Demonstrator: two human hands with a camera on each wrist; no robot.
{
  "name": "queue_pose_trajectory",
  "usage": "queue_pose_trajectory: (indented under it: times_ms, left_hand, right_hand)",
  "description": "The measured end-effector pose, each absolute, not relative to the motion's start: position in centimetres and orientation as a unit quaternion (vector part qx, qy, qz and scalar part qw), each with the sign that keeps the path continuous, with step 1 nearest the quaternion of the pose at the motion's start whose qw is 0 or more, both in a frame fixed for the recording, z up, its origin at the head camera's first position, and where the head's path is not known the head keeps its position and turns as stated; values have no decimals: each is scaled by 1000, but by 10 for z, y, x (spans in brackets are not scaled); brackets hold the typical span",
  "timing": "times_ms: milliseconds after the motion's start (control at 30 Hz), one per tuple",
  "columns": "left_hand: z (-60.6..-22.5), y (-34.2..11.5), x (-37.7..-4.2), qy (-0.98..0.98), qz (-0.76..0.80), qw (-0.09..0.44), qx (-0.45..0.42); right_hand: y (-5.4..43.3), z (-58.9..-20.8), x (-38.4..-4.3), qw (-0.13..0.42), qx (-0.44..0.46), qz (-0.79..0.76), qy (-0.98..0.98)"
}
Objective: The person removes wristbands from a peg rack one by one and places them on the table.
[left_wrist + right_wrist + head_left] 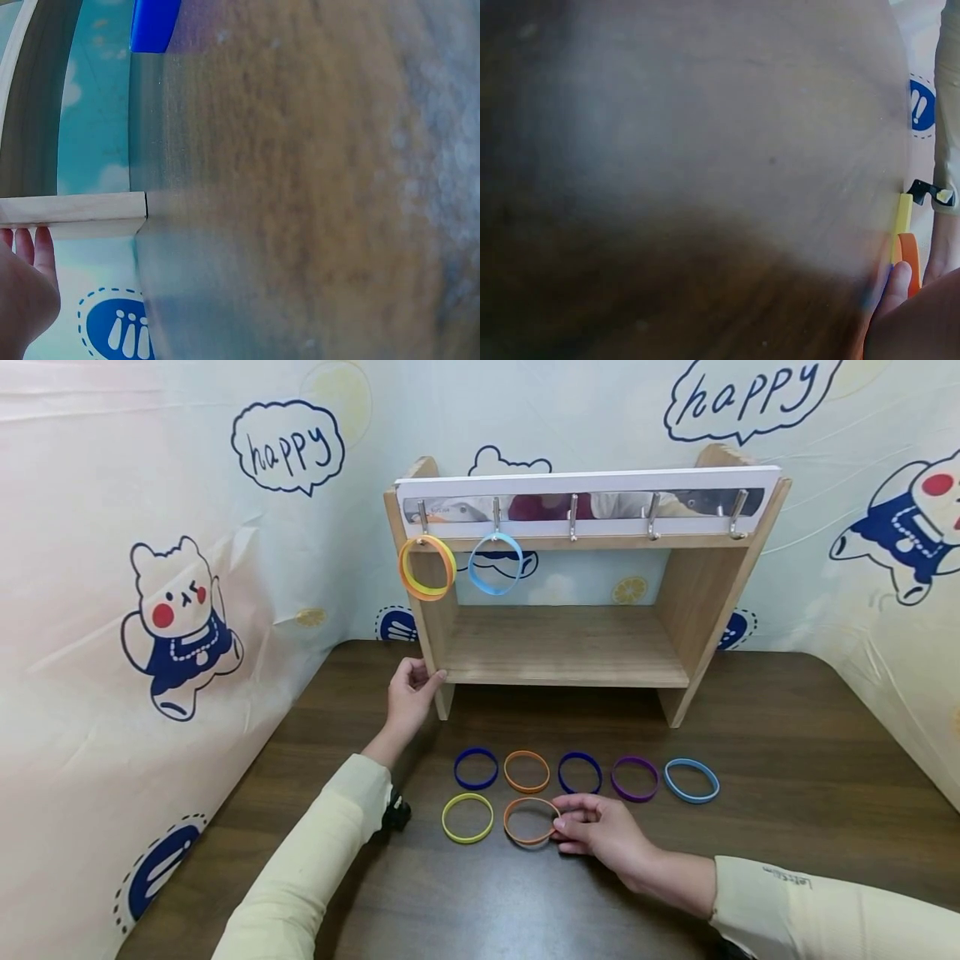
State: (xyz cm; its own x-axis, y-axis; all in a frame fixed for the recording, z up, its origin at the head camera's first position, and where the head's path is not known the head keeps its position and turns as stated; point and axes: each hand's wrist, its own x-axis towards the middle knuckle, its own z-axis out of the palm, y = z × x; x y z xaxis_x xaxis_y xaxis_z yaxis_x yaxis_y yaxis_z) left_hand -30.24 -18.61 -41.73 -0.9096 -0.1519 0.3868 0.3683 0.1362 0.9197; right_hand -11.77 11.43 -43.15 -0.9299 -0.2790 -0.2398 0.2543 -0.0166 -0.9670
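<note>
My right hand pinches the right edge of an orange silicone wristband in the front row. In the right wrist view that orange band stands between thumb and fingers, seen nearly edge-on. My left hand grips the left side panel of a small wooden shelf rack, thumb at its front edge. On the rack's top rail, an orange and a yellow wristband hang from the leftmost hook, and a light blue wristband hangs from the second. Three hooks to the right carry nothing.
Beside the held band lies a yellow wristband. Behind runs a row: dark blue, orange, dark blue, purple and light blue wristbands on the brown table. A printed cloth surrounds it.
</note>
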Motion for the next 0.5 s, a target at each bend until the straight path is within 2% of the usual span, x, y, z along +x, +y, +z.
queue_pose_trajectory:
  times_ms: [500]
  left_hand:
    - [-419,-186,-303,-729,-648,206,-80]
  right_hand:
    - [111,-436,-118,179,-17,-694,697]
